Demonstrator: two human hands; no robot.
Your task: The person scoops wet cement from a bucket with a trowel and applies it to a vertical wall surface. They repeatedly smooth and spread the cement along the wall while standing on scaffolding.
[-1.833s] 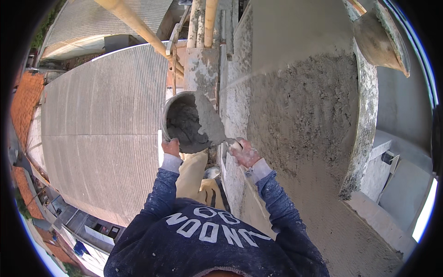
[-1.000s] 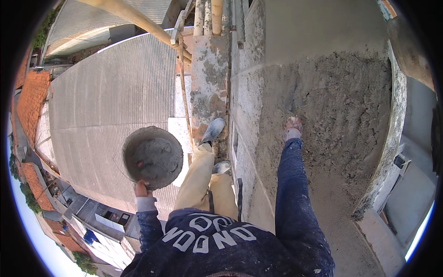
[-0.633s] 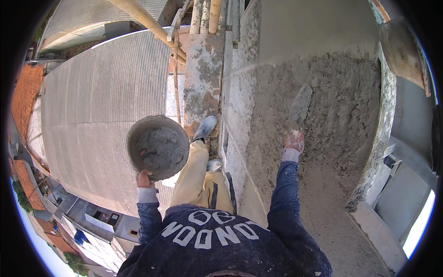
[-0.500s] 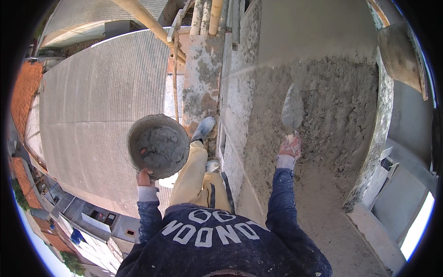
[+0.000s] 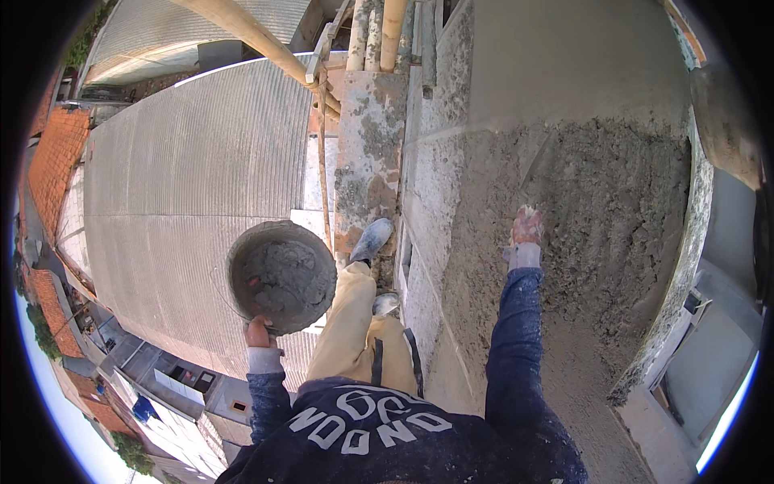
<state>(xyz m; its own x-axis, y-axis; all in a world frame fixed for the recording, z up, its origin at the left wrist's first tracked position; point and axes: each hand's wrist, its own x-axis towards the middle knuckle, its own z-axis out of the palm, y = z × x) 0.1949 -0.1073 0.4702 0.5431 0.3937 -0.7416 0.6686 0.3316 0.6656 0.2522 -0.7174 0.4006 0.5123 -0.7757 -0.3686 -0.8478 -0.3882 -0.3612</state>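
Observation:
My left hand (image 5: pixel 259 331) grips the near rim of a round, dark bucket (image 5: pixel 321 313), holding it out over the drop on the left. Wet grey mortar (image 5: pixel 282 273) lies inside, with a small reddish bit in it. On the right, my right hand (image 5: pixel 528 227) is closed round the handle of a pointed trowel (image 5: pixel 536 163). Its blade shows almost edge-on as a thin sliver against the wall. Behind it is rough, freshly daubed mortar (image 5: pixel 617 202); whether the blade touches it I cannot tell. Most of the handle is hidden in my fist.
My feet stand on a narrow, stained plank (image 5: pixel 368 137) beside the wall. Bamboo poles (image 5: pixel 393 34) rise ahead, one slanting left. A corrugated roof (image 5: pixel 193 153) lies below on the left. Smooth plaster (image 5: pixel 576 56) covers the wall farther up, and a pale ledge (image 5: pixel 685 266) edges it.
The trowel has turned from showing its broad, mortar-smeared face to nearly edge-on at the wall. My right hand has moved slightly forward. The bucket stays in my left hand as the view shifts.

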